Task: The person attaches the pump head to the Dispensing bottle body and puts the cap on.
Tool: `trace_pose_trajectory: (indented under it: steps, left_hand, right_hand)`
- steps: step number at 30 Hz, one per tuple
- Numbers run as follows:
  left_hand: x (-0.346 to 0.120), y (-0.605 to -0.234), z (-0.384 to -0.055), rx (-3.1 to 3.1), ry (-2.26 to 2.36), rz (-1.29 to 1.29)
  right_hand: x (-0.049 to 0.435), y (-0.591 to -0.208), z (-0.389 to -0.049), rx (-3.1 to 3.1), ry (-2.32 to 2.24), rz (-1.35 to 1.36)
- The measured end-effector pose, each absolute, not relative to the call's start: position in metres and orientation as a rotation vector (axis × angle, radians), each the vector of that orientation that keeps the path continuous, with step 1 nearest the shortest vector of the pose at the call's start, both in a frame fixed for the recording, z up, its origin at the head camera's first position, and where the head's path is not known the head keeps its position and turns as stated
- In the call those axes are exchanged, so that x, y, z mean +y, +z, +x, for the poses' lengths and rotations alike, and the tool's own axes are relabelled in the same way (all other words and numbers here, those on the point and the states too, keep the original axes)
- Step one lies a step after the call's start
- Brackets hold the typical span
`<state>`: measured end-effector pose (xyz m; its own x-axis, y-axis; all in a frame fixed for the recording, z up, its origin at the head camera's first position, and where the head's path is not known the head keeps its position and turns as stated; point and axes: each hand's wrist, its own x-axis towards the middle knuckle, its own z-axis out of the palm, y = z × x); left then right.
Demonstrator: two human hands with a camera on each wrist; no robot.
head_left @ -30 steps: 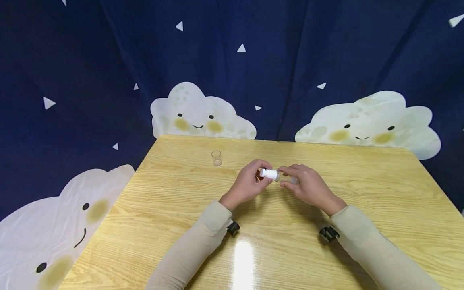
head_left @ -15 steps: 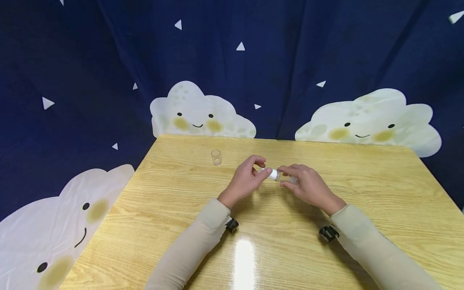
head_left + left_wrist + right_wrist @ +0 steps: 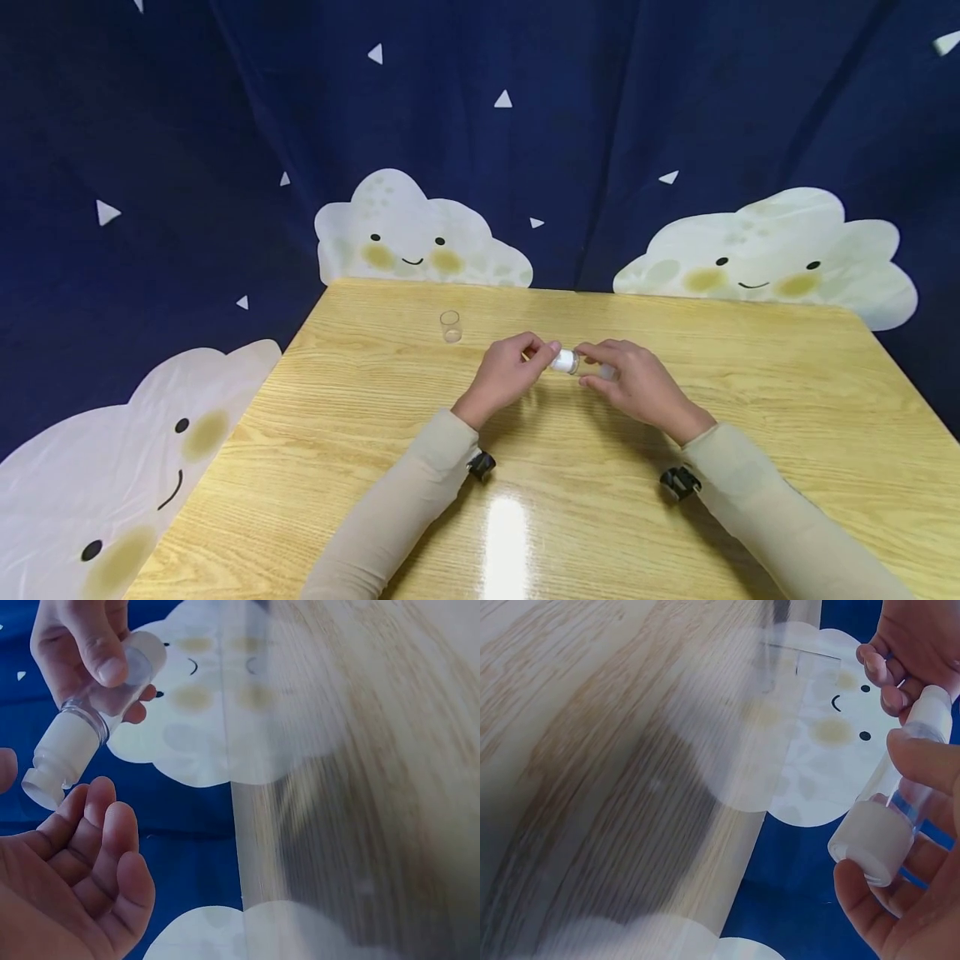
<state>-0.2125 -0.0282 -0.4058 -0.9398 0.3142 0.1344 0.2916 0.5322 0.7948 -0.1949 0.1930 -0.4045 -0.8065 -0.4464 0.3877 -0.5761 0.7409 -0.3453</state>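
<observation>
My right hand (image 3: 637, 383) holds a small clear bottle (image 3: 139, 675) lying on its side above the table, its thumb and fingers round the clear body. The bottle's white cap (image 3: 565, 361) points left, toward my left hand (image 3: 504, 371). In the left wrist view, the cap's end piece (image 3: 43, 787) has a notch on one side and sits close to the left fingertips (image 3: 73, 796), which are loosely curled. The other end of the bottle is white too (image 3: 874, 841), as the right wrist view shows. From the head view, the left thumb hides the cap's tip.
A clear open cylinder (image 3: 451, 327) stands upright toward the back left of the wooden table (image 3: 360, 400). Behind the table hangs a dark blue curtain (image 3: 450, 83) with cloud prints. Black wrist cameras (image 3: 481, 465) sit on both sleeves.
My left thumb and fingers have shifted over the cap's end, which showed plainly one second ago, and the hand has drawn closer together. The right hand and bottle have hardly moved.
</observation>
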Motion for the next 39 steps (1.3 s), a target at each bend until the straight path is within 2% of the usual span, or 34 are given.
trace_pose_trajectory:
  steps: [27,39]
  left_hand:
    - [-0.0282,-0.4041,-0.2087,2.736,1.390,0.549]
    - [-0.0300,-0.4079,-0.2102,2.660,1.474,0.753]
  right_hand:
    - [0.1906,-0.4060,-0.1963,-2.672,0.659,0.839]
    - [0.1896,-0.4074,-0.1962,-2.659,0.693,0.839]
